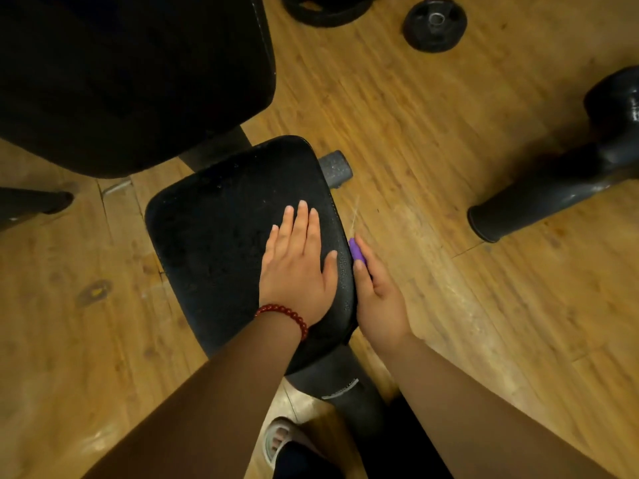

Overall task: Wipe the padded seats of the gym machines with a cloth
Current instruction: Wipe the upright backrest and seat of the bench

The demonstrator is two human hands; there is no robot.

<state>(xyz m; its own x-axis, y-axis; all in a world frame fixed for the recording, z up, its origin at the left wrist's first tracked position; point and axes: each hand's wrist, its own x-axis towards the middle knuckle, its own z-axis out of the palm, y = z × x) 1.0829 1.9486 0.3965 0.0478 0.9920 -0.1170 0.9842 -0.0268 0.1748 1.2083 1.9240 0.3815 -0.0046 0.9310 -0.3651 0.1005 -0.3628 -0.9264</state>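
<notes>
A black padded seat (pixel 221 223) of a gym bench fills the middle of the head view, its surface speckled with droplets. My left hand (pixel 297 267) lies flat on the seat's right half, fingers straight, a red bead bracelet on the wrist. My right hand (pixel 378 295) is at the seat's right edge and grips a small purple object (pixel 357 252); only its tip shows past the fingers. No cloth is visible.
A larger black backrest pad (pixel 131 74) rises at the upper left. Weight plates (pixel 435 24) lie on the wooden floor at the top. A dark padded roller and frame (pixel 553 188) stand at the right. My sandalled foot (pixel 281 440) is below the seat.
</notes>
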